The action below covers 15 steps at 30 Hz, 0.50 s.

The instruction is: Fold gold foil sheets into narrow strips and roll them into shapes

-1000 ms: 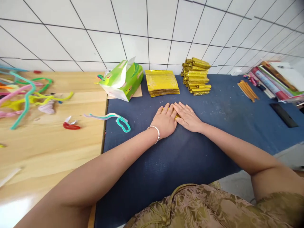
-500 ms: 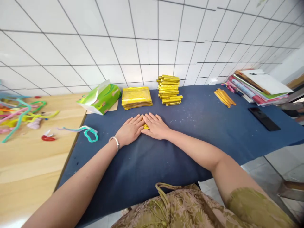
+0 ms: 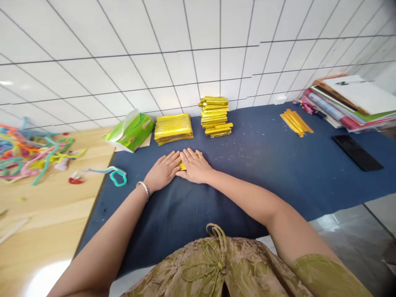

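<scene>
My left hand (image 3: 162, 170) and my right hand (image 3: 194, 166) lie flat side by side on the dark blue cloth (image 3: 262, 165), fingers stretched out. Both press on a small piece of gold foil paper (image 3: 182, 166), which shows only as a sliver between them. Behind the hands lies a flat pile of gold foil sheets (image 3: 173, 128). To its right stands a stack of folded gold paper pieces (image 3: 215, 116). A silver bangle sits on my left wrist.
A green tissue pack (image 3: 131, 131) lies at the cloth's back left. Coloured pipe cleaners (image 3: 27, 154) cover the wooden table (image 3: 46, 206) at left. Gold strips (image 3: 296, 122), stacked books (image 3: 349, 103) and a black phone (image 3: 357, 152) are at right. A tiled wall stands behind.
The view has swung to the right and tilted. My hands stay flat on the gold paper, shifted slightly.
</scene>
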Motion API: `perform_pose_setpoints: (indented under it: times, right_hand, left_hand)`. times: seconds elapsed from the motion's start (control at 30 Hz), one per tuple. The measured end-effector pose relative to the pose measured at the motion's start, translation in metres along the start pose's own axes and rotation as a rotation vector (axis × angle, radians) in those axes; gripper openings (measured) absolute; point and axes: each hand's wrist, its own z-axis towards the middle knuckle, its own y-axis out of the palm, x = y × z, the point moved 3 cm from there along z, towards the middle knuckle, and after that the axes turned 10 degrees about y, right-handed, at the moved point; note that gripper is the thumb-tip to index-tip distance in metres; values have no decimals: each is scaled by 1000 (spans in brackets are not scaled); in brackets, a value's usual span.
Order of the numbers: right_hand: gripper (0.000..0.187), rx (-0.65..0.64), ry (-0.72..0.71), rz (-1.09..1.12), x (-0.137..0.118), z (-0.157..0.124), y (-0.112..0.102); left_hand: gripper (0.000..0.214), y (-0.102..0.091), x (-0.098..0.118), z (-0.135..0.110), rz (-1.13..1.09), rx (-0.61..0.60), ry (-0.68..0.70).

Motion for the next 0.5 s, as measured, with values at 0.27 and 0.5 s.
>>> perform_pose_setpoints:
  times: [0.27,0.5]
  right_hand:
    - [83,-57,-40,-44,-1,3,-3]
    - [79,-158,-117,-99,4,7,-11]
  left_hand:
    - [56,-6,1,-6,11,36,-92]
    - [57,-14,-2,-13,-49,61,-124]
